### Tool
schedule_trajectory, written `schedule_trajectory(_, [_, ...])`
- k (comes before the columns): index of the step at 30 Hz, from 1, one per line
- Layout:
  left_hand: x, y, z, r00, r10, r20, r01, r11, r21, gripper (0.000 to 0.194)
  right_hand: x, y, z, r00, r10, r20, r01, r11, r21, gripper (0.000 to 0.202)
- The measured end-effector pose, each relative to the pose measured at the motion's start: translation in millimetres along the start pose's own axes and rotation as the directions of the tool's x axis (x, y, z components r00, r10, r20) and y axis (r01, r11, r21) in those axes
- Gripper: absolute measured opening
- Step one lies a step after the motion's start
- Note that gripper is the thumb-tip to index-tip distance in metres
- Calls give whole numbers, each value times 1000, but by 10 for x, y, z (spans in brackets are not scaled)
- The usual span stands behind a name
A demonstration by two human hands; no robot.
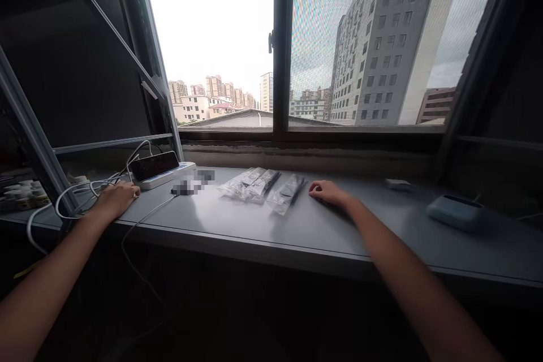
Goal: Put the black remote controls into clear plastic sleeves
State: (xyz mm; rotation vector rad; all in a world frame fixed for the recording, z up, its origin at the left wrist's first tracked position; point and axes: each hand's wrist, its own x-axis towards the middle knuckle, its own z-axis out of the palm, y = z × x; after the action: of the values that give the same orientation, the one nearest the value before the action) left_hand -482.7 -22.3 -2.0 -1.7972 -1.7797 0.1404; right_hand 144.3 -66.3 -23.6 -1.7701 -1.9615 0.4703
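Observation:
My left hand [117, 199] rests at the left end of the grey table [237, 225], beside white cables [63, 198] and a white power strip [167, 176]. Its fingers are curled, and what they hold, if anything, is hidden. A dark phone [155, 165] leans on the strip. My right hand [327, 192] lies right of the middle with fingers curled in and nothing visible in them. Just left of it is a clear plastic packet [286, 193], apart from the hand. More clear packets [250, 184] lie together further left.
A blurred patch [190, 182] covers something near the power strip. A blue-grey box [455, 212] and a small white object [397, 184] sit at the right. Metal frame bars [34, 130] rise at the left; a window [282, 68] stands behind.

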Motion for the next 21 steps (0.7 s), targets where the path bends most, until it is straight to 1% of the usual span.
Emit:
schedule_trajectory(2, [33,80,-54,999,-24,39,24,1000,4,35,9,12,3,1000,-1,-2,1,1000,0,10])
schedule_trajectory(4, [52,153,-102,999,-22,45,23,1000,-7,34,16,22,5,1000,-1,-1,1,1000,0,10])
schedule_trajectory(8, [80,272,-175,998,64,13,-64,998,-22,34,22,29,8,1000,-2,-3,2,1000,-3,11])
schedule_trajectory(10, [112,328,-192,994,104,-15,-104,995,15,37,22,28,9,1000,-2,-1,2,1000,-5,11])
schedule_trajectory(12, [164,382,-180,991,120,-53,-118,992,46,42,19,24,9,1000,-1,1,1,1000,-5,12])
schedule_trajectory(14, [227,418,-137,988,104,-111,-100,994,43,47,15,20,10,1000,-1,1,1,1000,-5,12])
schedule_trajectory(16, [281,419,-74,981,47,-190,-46,999,13,51,11,20,10,1000,0,-1,0,1000,-6,12])
schedule_trajectory(17, [298,401,-41,970,12,-242,-13,1000,-3,52,11,21,11,1000,1,-3,-1,1000,-7,12])
schedule_trajectory(20, [295,279,49,908,-77,-412,63,997,-47,51,19,32,14,1000,-2,-5,2,1000,-5,12])
schedule_trajectory(21, [277,223,75,887,-103,-450,86,995,-57,52,25,37,16,1000,-4,-4,4,1000,-5,12])
